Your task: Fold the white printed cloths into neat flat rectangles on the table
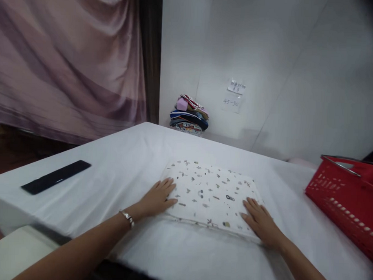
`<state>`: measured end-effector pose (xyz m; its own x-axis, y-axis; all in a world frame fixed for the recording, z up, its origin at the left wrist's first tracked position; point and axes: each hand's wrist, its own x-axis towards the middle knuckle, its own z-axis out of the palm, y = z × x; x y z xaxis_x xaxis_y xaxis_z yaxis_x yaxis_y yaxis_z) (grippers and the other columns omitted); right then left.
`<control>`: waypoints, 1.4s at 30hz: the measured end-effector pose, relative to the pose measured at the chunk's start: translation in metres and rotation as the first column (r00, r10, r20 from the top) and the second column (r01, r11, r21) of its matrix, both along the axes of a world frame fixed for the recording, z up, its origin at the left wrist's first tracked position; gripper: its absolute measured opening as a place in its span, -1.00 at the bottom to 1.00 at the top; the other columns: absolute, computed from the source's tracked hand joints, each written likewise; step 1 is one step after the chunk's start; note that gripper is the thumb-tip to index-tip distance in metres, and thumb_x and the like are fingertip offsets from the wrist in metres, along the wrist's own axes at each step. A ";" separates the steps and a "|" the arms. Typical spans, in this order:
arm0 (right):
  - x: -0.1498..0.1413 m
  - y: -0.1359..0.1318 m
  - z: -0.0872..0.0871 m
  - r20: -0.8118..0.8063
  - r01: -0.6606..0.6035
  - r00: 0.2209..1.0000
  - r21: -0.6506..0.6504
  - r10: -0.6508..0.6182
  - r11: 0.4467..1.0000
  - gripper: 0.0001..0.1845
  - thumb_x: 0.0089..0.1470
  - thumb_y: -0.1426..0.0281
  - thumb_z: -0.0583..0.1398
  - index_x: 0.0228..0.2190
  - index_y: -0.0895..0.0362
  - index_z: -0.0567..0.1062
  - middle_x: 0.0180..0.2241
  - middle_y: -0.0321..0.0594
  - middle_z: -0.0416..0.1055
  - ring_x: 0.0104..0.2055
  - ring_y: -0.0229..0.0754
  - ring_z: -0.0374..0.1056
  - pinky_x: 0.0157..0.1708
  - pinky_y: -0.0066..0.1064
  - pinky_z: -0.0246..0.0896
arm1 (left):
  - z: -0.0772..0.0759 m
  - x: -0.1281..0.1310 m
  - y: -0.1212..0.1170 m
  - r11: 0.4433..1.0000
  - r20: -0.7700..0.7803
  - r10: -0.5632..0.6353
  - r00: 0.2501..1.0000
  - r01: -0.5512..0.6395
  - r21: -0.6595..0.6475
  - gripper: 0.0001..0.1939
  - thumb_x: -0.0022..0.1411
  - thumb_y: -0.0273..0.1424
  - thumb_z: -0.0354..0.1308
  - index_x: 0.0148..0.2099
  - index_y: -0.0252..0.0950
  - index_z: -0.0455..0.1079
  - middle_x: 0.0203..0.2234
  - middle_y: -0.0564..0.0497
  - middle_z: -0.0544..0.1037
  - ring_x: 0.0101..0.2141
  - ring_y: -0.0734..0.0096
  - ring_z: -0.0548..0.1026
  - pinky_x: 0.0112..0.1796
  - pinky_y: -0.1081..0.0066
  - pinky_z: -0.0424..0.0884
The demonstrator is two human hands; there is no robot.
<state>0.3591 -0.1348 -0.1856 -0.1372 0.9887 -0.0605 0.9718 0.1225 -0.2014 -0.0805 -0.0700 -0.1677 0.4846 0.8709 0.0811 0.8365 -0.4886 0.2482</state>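
A white cloth with small printed motifs point(207, 194) lies folded into a flat rectangle on the white-covered table point(117, 186). My left hand point(160, 196) rests at its left edge, fingers spread and fingertips on the fabric. At the right edge, my right hand point(260, 220) lies flat with its fingers apart, also touching the cloth. Neither hand grips anything. A silver bracelet point(127, 218) circles my left wrist.
To the right stands a red plastic basket point(346, 198) with metal handles. A flat black object point(56, 176) lies on the table's left side. Folded clothes point(189, 115) are stacked beyond the far edge, by the wall with paper notes point(232, 103). A pinkish curtain point(69, 62) hangs at left.
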 end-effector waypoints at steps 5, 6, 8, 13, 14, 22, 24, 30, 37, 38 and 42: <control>-0.003 0.033 0.013 0.038 -0.009 0.999 -0.014 0.009 1.000 -0.28 0.15 -0.02 -0.12 0.24 0.05 -0.02 0.30 -0.15 -0.20 0.32 0.02 -0.32 0.22 -0.05 -0.37 | 0.028 0.015 0.014 1.000 -0.038 -0.004 0.999 0.004 -0.017 -0.42 0.24 -0.04 -0.12 0.19 -0.25 0.18 0.22 -0.19 0.12 0.23 0.06 0.00 0.13 -0.01 -0.05; -0.007 0.046 0.017 0.053 -0.015 0.998 -0.013 0.016 1.000 -0.27 0.15 -0.02 -0.12 0.24 0.06 -0.03 0.30 -0.13 -0.21 0.32 0.03 -0.33 0.22 -0.05 -0.37 | 0.036 0.025 0.020 1.000 -0.037 -0.024 0.999 0.024 0.012 -0.42 0.24 -0.05 -0.12 0.19 -0.25 0.19 0.21 -0.19 0.14 0.22 0.06 0.01 0.14 0.00 -0.05; -0.017 0.075 0.022 0.078 -0.025 0.997 -0.017 0.026 1.000 -0.26 0.16 -0.02 -0.12 0.24 0.11 -0.03 0.30 -0.10 -0.24 0.32 0.02 -0.36 0.21 -0.07 -0.37 | 0.042 0.047 0.039 0.994 -0.031 -0.074 0.997 0.076 0.072 -0.43 0.24 -0.06 -0.10 0.19 -0.24 0.18 0.22 -0.17 0.12 0.23 0.09 -0.01 0.15 0.04 -0.08; -0.028 0.121 0.028 0.128 0.051 0.991 -0.033 -0.046 0.998 -0.26 0.19 0.00 -0.21 0.23 0.20 0.01 0.30 -0.09 -0.25 0.32 -0.03 -0.37 0.22 -0.10 -0.43 | 0.010 0.074 0.092 0.996 -0.049 -0.041 0.998 0.045 0.081 -0.34 0.24 0.01 -0.15 0.25 -0.27 0.10 0.26 -0.16 0.03 0.25 0.09 -0.09 0.16 0.05 -0.14; -0.028 0.123 0.028 0.133 0.065 0.989 -0.032 -0.060 0.997 -0.26 0.19 0.00 -0.22 0.23 0.20 0.00 0.30 -0.11 -0.25 0.32 -0.04 -0.37 0.22 -0.12 -0.44 | 0.002 0.073 0.098 0.997 -0.052 -0.026 0.998 0.030 0.068 -0.31 0.23 0.04 -0.19 0.26 -0.28 0.07 0.26 -0.15 0.00 0.25 0.09 -0.10 0.16 0.06 -0.13; -0.028 0.134 0.033 0.112 0.032 0.993 -0.044 -0.027 0.999 -0.22 0.15 -0.06 -0.28 0.24 0.12 -0.01 0.31 -0.15 -0.29 0.33 -0.04 -0.41 0.22 -0.08 -0.44 | 0.016 0.078 0.103 0.999 -0.090 -0.016 0.996 0.020 0.045 -0.31 0.22 0.07 -0.24 0.25 -0.21 0.09 0.26 -0.09 0.01 0.25 0.08 -0.10 0.17 0.03 -0.16; -0.028 0.140 0.032 0.118 0.035 0.993 -0.046 -0.029 0.998 -0.21 0.15 -0.07 -0.28 0.24 0.13 -0.03 0.31 -0.16 -0.28 0.33 -0.03 -0.41 0.22 -0.07 -0.45 | 0.019 0.084 0.107 0.999 -0.099 0.002 0.995 0.003 0.046 -0.29 0.21 0.08 -0.25 0.26 -0.21 0.08 0.27 -0.07 -0.01 0.25 0.07 -0.11 0.17 0.01 -0.19; -0.027 0.153 0.022 0.099 0.034 0.994 -0.006 -0.034 0.999 -0.20 0.14 -0.09 -0.28 0.24 0.13 -0.03 0.30 -0.12 -0.27 0.33 -0.02 -0.39 0.21 -0.06 -0.46 | 0.018 0.087 0.117 0.998 -0.107 0.034 0.994 -0.038 -0.041 -0.22 0.20 0.12 -0.30 0.30 -0.27 -0.02 0.28 -0.09 -0.08 0.26 0.06 -0.16 0.16 -0.01 -0.17; -0.079 0.177 0.013 0.016 -0.208 0.978 0.027 0.208 0.978 -0.18 0.10 -0.14 -0.27 0.25 0.05 -0.08 0.31 -0.22 -0.36 0.33 -0.04 -0.50 0.21 -0.07 -0.60 | 0.016 0.103 0.125 0.999 -0.074 -0.006 0.997 0.010 0.051 -0.26 0.20 0.11 -0.26 0.28 -0.23 0.05 0.26 -0.09 0.00 0.25 0.04 -0.10 0.16 -0.04 -0.18; -0.086 0.179 0.015 0.001 -0.224 0.975 0.010 0.224 0.974 -0.17 0.10 -0.15 -0.28 0.25 0.05 -0.08 0.31 -0.22 -0.35 0.33 -0.05 -0.48 0.21 -0.06 -0.60 | 0.010 0.104 0.128 0.998 -0.068 -0.008 0.998 0.012 0.058 -0.26 0.20 0.11 -0.26 0.28 -0.22 0.05 0.26 -0.08 0.01 0.25 0.05 -0.09 0.16 -0.03 -0.18; -0.096 0.177 0.030 -0.051 -0.228 0.973 -0.032 0.226 0.973 -0.17 0.11 -0.13 -0.27 0.25 0.08 -0.06 0.31 -0.18 -0.31 0.33 -0.05 -0.44 0.21 -0.04 -0.56 | -0.010 0.103 0.137 0.996 -0.057 -0.008 0.998 0.013 0.094 -0.26 0.20 0.12 -0.28 0.28 -0.19 0.04 0.26 -0.06 0.01 0.25 0.07 -0.08 0.16 -0.02 -0.18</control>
<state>0.2628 0.0422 -0.1554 -0.3612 0.9286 -0.0847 0.9089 0.3303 -0.2548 0.0220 0.0665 -0.1772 0.4996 0.8557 0.1348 0.8427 -0.5162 0.1532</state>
